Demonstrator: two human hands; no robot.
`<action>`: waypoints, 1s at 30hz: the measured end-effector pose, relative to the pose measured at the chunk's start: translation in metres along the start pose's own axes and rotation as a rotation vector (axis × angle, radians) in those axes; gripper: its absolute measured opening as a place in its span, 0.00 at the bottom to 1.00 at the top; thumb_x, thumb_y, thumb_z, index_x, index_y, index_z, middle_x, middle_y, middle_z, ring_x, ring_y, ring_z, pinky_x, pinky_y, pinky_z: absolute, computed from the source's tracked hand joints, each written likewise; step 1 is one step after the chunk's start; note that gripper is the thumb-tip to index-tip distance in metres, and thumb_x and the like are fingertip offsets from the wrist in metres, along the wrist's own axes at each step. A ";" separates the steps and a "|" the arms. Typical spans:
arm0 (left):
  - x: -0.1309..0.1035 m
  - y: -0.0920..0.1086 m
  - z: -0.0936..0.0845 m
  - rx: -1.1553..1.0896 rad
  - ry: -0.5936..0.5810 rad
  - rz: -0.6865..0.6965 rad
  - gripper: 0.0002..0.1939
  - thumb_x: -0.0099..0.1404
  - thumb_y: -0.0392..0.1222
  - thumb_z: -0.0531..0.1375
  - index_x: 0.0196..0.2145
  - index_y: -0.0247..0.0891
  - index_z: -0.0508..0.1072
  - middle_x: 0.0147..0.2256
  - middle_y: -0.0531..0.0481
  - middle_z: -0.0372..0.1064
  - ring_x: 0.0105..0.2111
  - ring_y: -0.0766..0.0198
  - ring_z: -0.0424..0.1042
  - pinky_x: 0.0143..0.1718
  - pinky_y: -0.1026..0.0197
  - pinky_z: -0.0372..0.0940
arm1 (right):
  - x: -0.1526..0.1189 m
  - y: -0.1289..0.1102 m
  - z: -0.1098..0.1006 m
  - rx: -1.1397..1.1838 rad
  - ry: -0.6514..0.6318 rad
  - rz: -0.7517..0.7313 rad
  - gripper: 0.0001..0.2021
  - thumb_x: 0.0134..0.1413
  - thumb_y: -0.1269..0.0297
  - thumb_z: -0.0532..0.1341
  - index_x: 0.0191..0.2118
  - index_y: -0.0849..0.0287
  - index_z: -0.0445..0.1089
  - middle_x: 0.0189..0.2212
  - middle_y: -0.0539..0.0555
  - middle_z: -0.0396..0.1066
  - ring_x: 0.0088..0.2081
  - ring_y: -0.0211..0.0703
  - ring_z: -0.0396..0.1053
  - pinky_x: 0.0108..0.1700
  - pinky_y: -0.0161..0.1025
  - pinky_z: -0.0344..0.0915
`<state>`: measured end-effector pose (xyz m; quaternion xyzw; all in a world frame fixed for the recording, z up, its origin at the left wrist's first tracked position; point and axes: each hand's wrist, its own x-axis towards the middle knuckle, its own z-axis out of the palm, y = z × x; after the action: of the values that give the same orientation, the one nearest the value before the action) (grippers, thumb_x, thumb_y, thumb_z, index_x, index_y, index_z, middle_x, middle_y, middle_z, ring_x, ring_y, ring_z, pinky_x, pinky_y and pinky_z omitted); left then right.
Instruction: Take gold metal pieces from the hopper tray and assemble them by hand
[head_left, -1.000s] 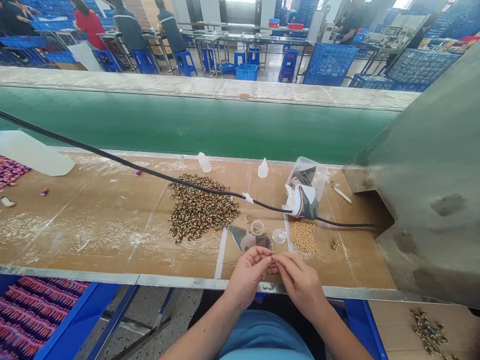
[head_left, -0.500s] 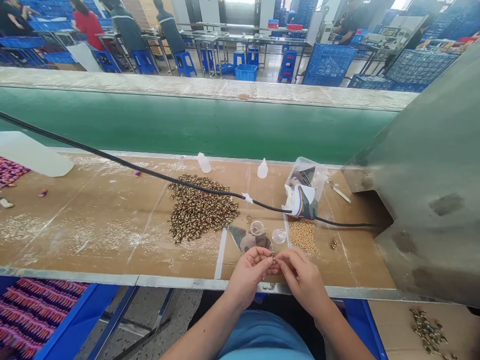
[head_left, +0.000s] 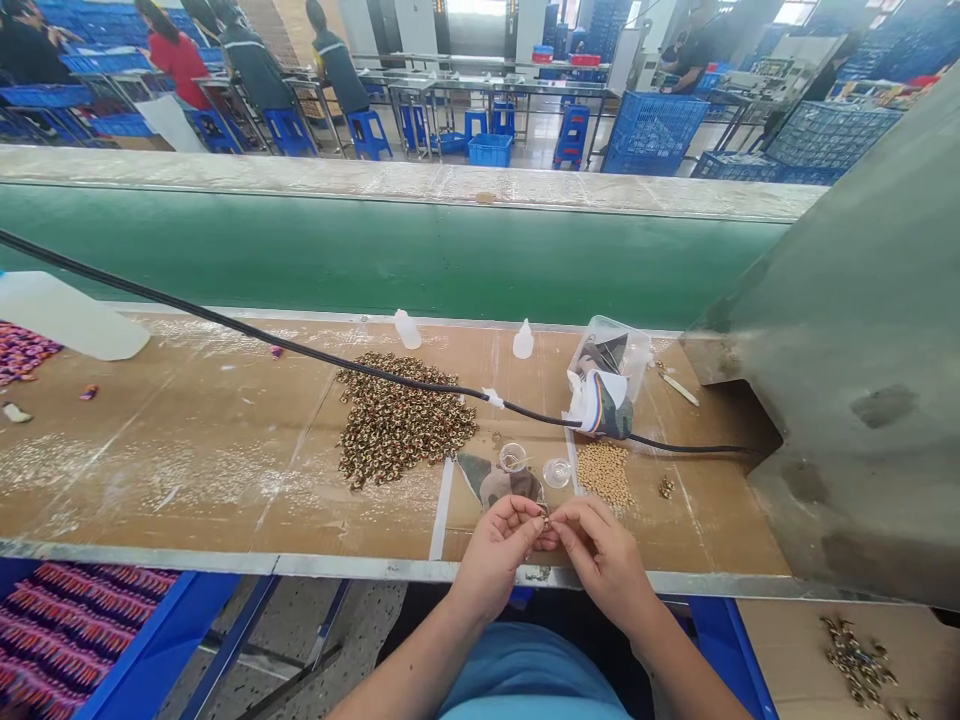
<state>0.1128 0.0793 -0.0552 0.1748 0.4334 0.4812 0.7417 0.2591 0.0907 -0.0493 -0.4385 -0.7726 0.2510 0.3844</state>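
Note:
My left hand (head_left: 501, 548) and my right hand (head_left: 598, 548) meet fingertip to fingertip over the front edge of the bench. Between them is a small gold-coloured metal piece (head_left: 545, 522), pinched by both hands; its exact kind is too small to make out. Just beyond the fingers lies a camouflage cloth (head_left: 480, 474), partly hidden by my left hand. A small clear cup (head_left: 513, 457) rests on the cloth with a thin stick in it. To its right sits a clear round lid or dish (head_left: 557, 473), beside a patch of tan beads (head_left: 604, 472).
A large heap of gold and dark small pieces (head_left: 401, 420) lies left of centre. A black cable (head_left: 225, 320) crosses above the bench. Two white bottles (head_left: 523, 340) stand at the back, near a clear plastic box (head_left: 637, 350). A metal housing (head_left: 870, 400) rises on the right.
Both hands keep nearly the same place, still pinching the small piece. The view has shifted very slightly.

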 end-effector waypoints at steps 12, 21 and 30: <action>-0.004 -0.015 -0.005 0.202 -0.018 0.211 0.14 0.54 0.46 0.65 0.32 0.33 0.68 0.37 0.44 0.72 0.39 0.63 0.71 0.44 0.61 0.65 | -0.016 -0.001 0.007 -0.084 0.089 -0.020 0.07 0.63 0.68 0.52 0.37 0.59 0.67 0.32 0.53 0.67 0.33 0.36 0.68 0.33 0.31 0.66; -0.004 -0.015 -0.006 0.206 -0.015 0.204 0.14 0.54 0.46 0.65 0.31 0.34 0.68 0.38 0.43 0.73 0.40 0.61 0.72 0.46 0.59 0.65 | -0.018 0.000 0.006 -0.178 0.087 -0.119 0.06 0.64 0.69 0.52 0.40 0.59 0.65 0.34 0.53 0.67 0.34 0.35 0.68 0.35 0.30 0.64; -0.005 -0.015 -0.005 0.308 -0.063 0.178 0.16 0.56 0.48 0.63 0.37 0.34 0.69 0.39 0.43 0.72 0.39 0.62 0.72 0.45 0.59 0.66 | -0.019 0.004 0.000 0.036 0.055 0.101 0.08 0.63 0.66 0.53 0.33 0.59 0.66 0.30 0.52 0.65 0.30 0.35 0.65 0.31 0.30 0.62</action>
<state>0.1164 0.0673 -0.0661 0.3389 0.4613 0.4673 0.6738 0.2670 0.0758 -0.0598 -0.4765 -0.7340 0.2718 0.4004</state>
